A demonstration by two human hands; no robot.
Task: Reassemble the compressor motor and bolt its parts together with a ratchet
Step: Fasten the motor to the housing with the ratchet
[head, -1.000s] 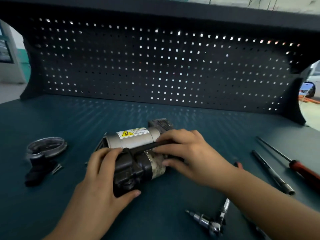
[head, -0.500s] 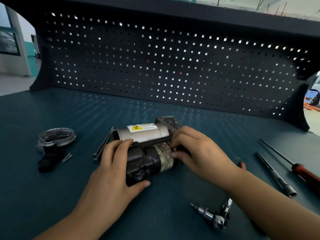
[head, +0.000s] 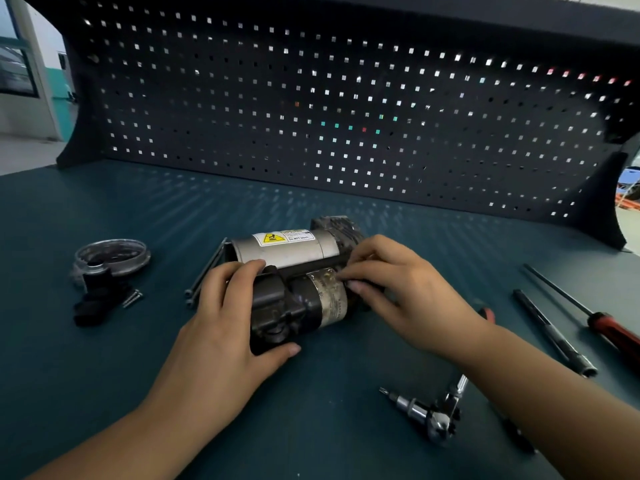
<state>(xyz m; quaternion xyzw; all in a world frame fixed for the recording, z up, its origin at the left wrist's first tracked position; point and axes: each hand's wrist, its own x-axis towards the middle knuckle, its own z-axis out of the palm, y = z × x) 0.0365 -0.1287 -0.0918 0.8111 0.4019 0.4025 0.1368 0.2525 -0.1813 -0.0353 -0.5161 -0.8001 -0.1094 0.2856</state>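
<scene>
teal tabletop carries the compressor motor, lying on its side at centre. the left hand grips its dark near end, thumb on the near side; the right hand pinches its right end with curled fingers. the ratchet lies near right.

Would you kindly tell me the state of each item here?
Silver-and-black compressor motor: lying on its side, held by both hands.
Left hand: gripping motor's black end.
Right hand: pinching motor's middle.
Long steel bolts: loose beside motor.
Chrome ratchet: lying unused.
Round metal cover: detached.
</scene>
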